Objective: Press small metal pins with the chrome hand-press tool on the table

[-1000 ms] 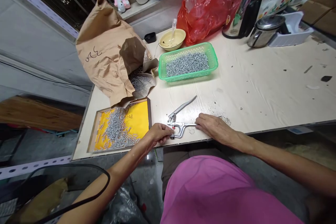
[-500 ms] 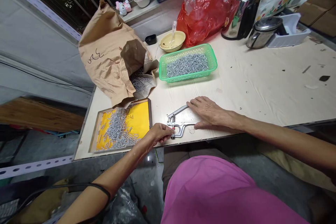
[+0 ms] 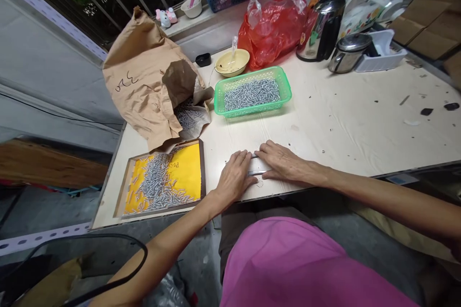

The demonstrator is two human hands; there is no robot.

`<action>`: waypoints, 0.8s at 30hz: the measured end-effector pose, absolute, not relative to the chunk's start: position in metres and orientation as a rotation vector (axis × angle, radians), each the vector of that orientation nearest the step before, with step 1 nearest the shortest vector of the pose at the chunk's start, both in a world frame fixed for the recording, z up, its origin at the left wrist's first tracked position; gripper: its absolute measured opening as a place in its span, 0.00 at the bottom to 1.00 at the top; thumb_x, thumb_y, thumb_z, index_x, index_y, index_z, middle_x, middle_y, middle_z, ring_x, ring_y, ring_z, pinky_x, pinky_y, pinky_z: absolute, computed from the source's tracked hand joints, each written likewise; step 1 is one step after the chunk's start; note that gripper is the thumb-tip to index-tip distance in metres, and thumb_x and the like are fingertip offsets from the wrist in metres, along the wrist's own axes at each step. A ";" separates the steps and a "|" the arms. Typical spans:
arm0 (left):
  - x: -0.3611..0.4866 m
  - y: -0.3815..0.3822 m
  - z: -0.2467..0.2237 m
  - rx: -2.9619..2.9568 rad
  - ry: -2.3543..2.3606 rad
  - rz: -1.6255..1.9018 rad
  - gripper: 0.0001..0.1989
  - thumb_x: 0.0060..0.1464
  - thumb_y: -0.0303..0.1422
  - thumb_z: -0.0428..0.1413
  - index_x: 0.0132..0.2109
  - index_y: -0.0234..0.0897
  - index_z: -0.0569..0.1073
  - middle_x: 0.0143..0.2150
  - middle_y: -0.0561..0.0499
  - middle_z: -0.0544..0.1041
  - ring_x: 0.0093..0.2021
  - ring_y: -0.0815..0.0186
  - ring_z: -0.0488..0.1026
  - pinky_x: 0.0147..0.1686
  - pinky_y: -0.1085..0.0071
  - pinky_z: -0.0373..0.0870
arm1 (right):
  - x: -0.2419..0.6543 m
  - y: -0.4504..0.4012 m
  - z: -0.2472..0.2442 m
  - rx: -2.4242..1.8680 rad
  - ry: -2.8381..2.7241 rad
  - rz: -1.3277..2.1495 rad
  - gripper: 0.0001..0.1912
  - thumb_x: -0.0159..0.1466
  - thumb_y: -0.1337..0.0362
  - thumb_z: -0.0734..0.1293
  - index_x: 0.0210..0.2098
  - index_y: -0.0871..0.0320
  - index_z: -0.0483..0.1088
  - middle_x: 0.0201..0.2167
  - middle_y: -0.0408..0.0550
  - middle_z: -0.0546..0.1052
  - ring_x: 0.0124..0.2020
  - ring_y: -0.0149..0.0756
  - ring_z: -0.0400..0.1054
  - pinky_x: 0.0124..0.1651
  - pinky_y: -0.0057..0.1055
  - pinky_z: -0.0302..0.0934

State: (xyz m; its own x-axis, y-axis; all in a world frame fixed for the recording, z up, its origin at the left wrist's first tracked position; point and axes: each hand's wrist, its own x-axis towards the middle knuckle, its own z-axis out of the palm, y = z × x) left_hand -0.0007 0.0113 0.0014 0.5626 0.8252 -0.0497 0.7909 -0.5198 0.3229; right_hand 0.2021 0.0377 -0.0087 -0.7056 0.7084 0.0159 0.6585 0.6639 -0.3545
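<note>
A metal hand tool (image 3: 256, 165) lies on the table near its front edge, mostly covered by both hands. My left hand (image 3: 235, 176) is wrapped over its left part, fingers bent. My right hand (image 3: 284, 163) grips the handles at the tool's right end. To the left is a shallow tray (image 3: 202, 168) with a yellow bottom and many small metal pins (image 3: 155, 177). Beyond the hands stands a green basket (image 3: 284, 85) filled with similar metal pieces.
An open brown paper bag (image 3: 140, 91) with metal pieces lies at the back left. A yellow bowl (image 3: 234, 61), red plastic bag (image 3: 272, 29), kettle (image 3: 320, 26), metal pot (image 3: 347, 53) and white tray (image 3: 382, 60) stand along the back.
My left hand has moved from the tool's lower left end up over its body, hiding the spring and jaw. My right hand stays on the handles. The view has shifted slightly.
</note>
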 end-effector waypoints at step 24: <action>0.029 0.045 -0.013 2.542 1.230 0.025 0.11 0.60 0.37 0.51 0.37 0.35 0.72 0.35 0.47 0.70 0.39 0.60 0.64 0.37 0.65 0.64 | 0.211 0.039 -0.027 -1.217 -2.612 0.547 0.07 0.65 0.64 0.63 0.36 0.62 0.72 0.33 0.51 0.71 0.39 0.40 0.64 0.41 0.33 0.59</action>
